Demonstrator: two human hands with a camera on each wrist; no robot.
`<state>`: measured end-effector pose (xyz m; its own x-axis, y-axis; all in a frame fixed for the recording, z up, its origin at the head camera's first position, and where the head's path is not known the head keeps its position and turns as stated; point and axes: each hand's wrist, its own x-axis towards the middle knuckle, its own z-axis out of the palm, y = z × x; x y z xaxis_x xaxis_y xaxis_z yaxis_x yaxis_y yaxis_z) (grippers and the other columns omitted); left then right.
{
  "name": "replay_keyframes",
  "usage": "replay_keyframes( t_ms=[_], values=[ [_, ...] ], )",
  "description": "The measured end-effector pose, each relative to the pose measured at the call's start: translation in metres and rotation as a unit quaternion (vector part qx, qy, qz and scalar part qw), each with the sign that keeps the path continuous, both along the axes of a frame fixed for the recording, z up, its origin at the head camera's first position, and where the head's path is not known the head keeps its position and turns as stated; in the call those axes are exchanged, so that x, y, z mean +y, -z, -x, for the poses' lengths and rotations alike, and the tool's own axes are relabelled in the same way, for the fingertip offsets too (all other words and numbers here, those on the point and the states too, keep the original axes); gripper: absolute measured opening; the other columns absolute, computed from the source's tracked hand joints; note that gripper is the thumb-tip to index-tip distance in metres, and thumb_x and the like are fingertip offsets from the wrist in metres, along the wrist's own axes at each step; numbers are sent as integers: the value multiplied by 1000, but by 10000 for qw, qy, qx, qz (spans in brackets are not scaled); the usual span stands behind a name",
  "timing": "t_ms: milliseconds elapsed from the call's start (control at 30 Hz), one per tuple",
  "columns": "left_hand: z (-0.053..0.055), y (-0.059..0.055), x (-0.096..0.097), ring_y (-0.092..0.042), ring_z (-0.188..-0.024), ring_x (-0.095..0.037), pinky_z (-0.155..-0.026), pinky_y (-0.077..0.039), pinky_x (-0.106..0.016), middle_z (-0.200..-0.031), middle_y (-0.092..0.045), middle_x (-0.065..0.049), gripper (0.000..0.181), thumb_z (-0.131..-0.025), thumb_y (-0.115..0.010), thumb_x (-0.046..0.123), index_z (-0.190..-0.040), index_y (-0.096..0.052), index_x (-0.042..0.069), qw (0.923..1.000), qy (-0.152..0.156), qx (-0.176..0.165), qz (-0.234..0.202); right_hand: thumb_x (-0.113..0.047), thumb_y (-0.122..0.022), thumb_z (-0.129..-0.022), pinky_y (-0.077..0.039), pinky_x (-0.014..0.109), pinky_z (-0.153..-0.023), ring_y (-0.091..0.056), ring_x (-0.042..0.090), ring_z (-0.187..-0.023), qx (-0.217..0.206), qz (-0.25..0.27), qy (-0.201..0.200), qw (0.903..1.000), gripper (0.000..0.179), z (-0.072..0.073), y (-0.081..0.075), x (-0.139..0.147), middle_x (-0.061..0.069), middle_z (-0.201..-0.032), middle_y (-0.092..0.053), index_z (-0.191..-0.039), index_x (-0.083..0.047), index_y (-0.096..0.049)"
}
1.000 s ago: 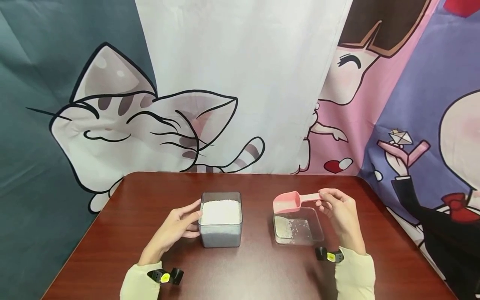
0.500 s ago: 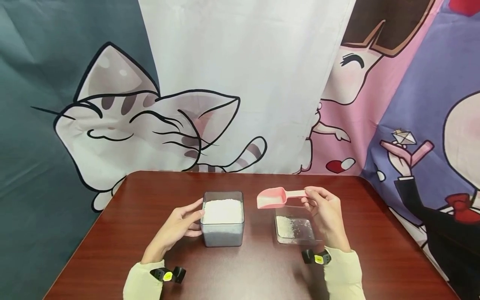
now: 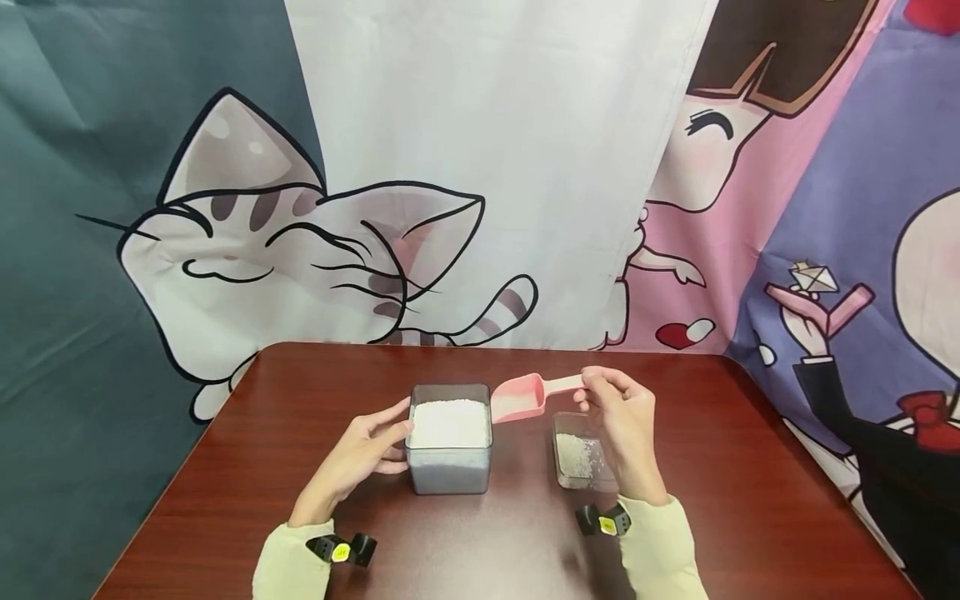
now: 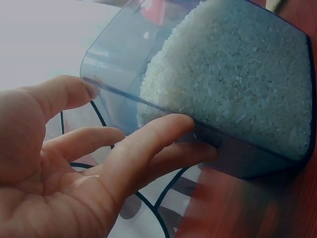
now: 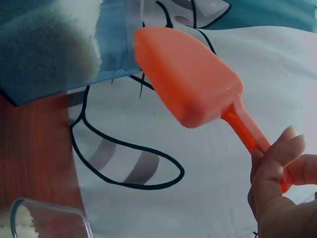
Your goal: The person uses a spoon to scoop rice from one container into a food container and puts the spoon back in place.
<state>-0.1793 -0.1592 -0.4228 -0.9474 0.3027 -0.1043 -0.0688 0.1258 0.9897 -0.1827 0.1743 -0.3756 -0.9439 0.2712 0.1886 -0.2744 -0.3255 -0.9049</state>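
Note:
A smoky clear square container (image 3: 448, 473) full of white rice (image 4: 237, 74) stands on the table. My left hand (image 3: 371, 444) rests against its left side, the fingers fairly straight along the wall and the thumb at the rim. My right hand (image 3: 622, 421) pinches the end of the handle of a pink scoop (image 3: 519, 398). The scoop is in the air, with its mouth toward the container and its tip right at the container's right rim. In the right wrist view the underside of the scoop (image 5: 193, 74) shows, hiding its inside.
A low clear tray (image 3: 564, 482) with a little rice (image 3: 573, 457) at its left end sits right of the container, partly hidden by the right hand. The brown table (image 3: 480, 550) backs onto a cartoon-printed curtain (image 3: 495, 167).
The right hand has carried the scoop left, from over the clear tray to the rim of the rice container. The left hand has stayed against the container.

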Motion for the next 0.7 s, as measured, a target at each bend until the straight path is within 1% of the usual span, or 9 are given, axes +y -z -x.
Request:
replay_keyframes(
  t_ms=[100, 167, 267, 333, 467, 500, 533, 600, 700],
  values=[
    [0, 0, 0, -66, -85, -31, -71, -55, -46, -122, -53, -27, 62, -89, -60, 30, -141, -36, 11, 10000, 2, 35, -38, -4, -65, -84, -51, 19, -48, -59, 13, -52, -261, 177, 85, 9995, 24, -1, -8, 1, 8, -70, -64, -95, 17, -60],
    [0, 0, 0, -66, -85, -31, -71, -55, -46, -122, -53, -28, 62, -89, -60, 30, -142, -35, 10, 10000, 26, 48, -63, -2, -64, -84, -52, 19, -48, -60, 13, -52, -312, 228, 57, 9992, 19, -2, -12, 0, 9, -69, -65, -93, 14, -61],
    [-2, 1, 0, -66, -84, -30, -72, -54, -47, -121, -54, -28, 62, -89, -60, 29, -142, -35, 9, 10000, 25, 40, -82, -4, -64, -84, -53, 21, -49, -60, 14, -53, -241, -22, -49, 9997, 22, 4, -3, -4, 11, -70, -64, -95, 15, -60],
    [-2, 1, 0, -66, -83, -30, -72, -54, -48, -121, -54, -28, 62, -89, -60, 29, -142, -34, 9, 10000, 32, 24, -92, -5, -64, -84, -54, 24, -48, -62, 17, -54, 122, -182, -294, 9993, 23, 22, 24, 0, 13, -71, -65, -99, 13, -61],
    [-1, 2, 1, -66, -83, -30, -73, -53, -49, -122, -53, -27, 63, -88, -61, 30, -142, -35, 10, 10000, 7, -2, -85, -12, -67, -84, -54, 30, -46, -63, 27, -55, 676, -580, -430, 9951, 26, 65, 83, 3, 19, -73, -66, -101, 8, -64],
    [-1, 2, 1, -66, -83, -29, -73, -53, -49, -122, -53, -27, 63, -88, -61, 31, -142, -35, 11, 10000, -6, -8, -87, -10, -66, -84, -54, 31, -46, -63, 28, -54, 669, -686, -368, 9947, 22, 64, 79, -3, 21, -73, -66, -99, 6, -65],
    [0, 2, 0, -66, -82, -29, -72, -54, -48, -122, -53, -27, 63, -88, -61, 31, -142, -35, 10, 10000, -19, -11, -92, -10, -66, -84, -55, 30, -46, -62, 26, -53, 568, -867, -204, 9944, 21, 58, 68, -14, 20, -70, -66, -97, 6, -64],
    [0, 1, -1, -66, -82, -29, -72, -54, -48, -122, -53, -27, 64, -88, -61, 31, -142, -35, 10, 10000, -39, -14, -87, -5, -64, -85, -54, 28, -47, -62, 24, -51, 385, -1041, -40, 9938, 15, 39, 39, -35, 24, -69, -64, -93, 8, -64],
    [-1, 1, -1, -66, -82, -29, -72, -54, -48, -123, -52, -27, 63, -88, -62, 30, -142, -35, 10, 10000, -36, -34, -83, 5, -58, -85, -53, 24, -48, -62, 20, -50, 75, -1365, 52, 9906, 7, 3, -11, -64, 29, -67, -61, -88, 10, -62]
  ],
)
